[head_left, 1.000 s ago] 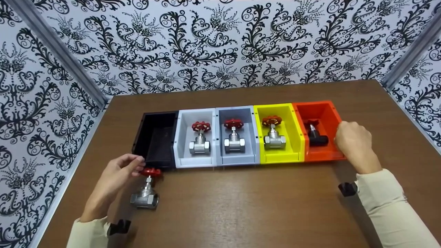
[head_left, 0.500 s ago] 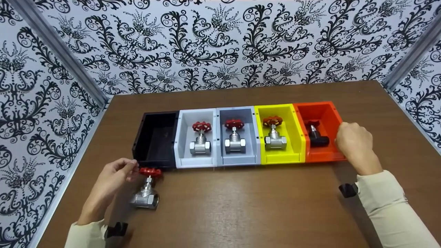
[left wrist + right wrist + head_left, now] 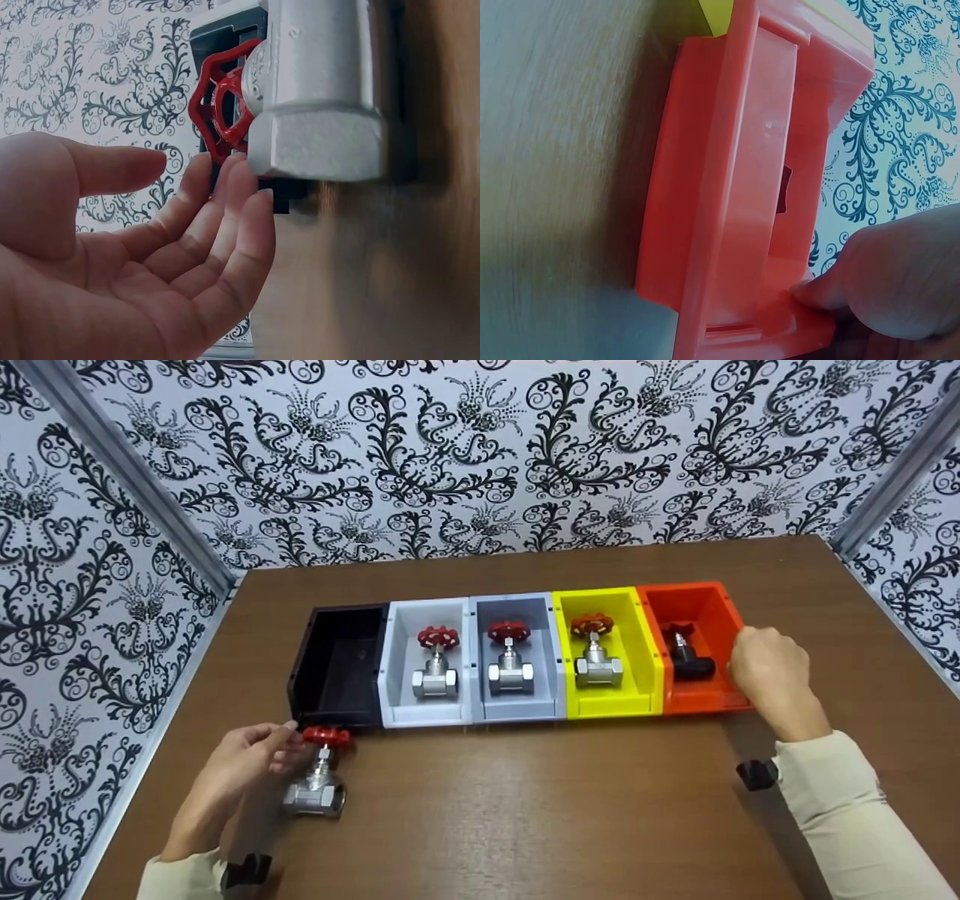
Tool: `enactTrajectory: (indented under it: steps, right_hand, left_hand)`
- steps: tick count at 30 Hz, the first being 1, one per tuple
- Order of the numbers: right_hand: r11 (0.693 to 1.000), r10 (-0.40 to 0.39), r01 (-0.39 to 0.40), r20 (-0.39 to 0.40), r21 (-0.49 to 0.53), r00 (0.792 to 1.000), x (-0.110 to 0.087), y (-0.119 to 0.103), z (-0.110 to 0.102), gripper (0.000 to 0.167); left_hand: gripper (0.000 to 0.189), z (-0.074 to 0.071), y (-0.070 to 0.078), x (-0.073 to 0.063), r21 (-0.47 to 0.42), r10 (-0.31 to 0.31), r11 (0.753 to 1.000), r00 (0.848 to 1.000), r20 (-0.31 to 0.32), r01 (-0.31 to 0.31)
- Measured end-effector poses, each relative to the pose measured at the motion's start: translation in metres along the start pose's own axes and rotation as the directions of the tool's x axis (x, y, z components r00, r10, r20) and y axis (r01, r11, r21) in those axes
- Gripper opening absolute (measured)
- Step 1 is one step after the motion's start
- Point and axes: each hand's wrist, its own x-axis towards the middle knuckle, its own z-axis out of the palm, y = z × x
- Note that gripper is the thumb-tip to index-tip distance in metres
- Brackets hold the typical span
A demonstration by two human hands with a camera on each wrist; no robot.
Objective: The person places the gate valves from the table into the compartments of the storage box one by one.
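A gate valve (image 3: 316,791) with a silver body and red handwheel (image 3: 222,105) stands on the table before the black bin (image 3: 339,675). My left hand (image 3: 244,757) is at the left of that handwheel. In the left wrist view its thumb is apart from the loosely bent fingers (image 3: 247,225), whose tips are close to the wheel; contact is unclear. My right hand (image 3: 771,679) grips the right wall of the orange-red bin (image 3: 735,187), thumb over the rim, other fingers mostly hidden. Inside that bin lies a dark-bodied valve (image 3: 690,664).
White (image 3: 401,712), grey (image 3: 517,711) and yellow (image 3: 611,706) bins stand joined in the row between the black and orange-red ones. Each holds a silver valve with a red or orange-red handwheel. Patterned walls (image 3: 480,457) enclose the brown table (image 3: 525,810).
My left hand has drawn slightly left and toward me, from the black bin's front corner to beside the handwheel. The right hand keeps its hold, and the valves look unmoved.
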Motion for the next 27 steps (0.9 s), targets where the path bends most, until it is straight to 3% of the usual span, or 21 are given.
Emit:
enactTrajectory:
  steps: [10,20,27]
  right_hand:
    - [1.000,0.003,-0.003,0.007,-0.003,1.000,0.000,-0.001,-0.001,0.016]
    - [1.000,0.002,-0.002,0.014,-0.005,1.000,0.000,-0.002,-0.002,0.016]
    - [1.000,0.008,-0.008,0.021,-0.005,1.000,0.000,-0.001,-0.002,0.015]
  left_hand:
    - [0.038,0.004,-0.009,-0.001,-0.017,0.005,1.000,0.996,0.094,-0.004]
    - [0.044,0.006,-0.016,0.001,-0.045,-0.054,0.997,0.991,0.122,0.060]
    - [0.051,0.003,-0.023,0.004,-0.098,-0.049,0.993,0.980,0.194,0.069]
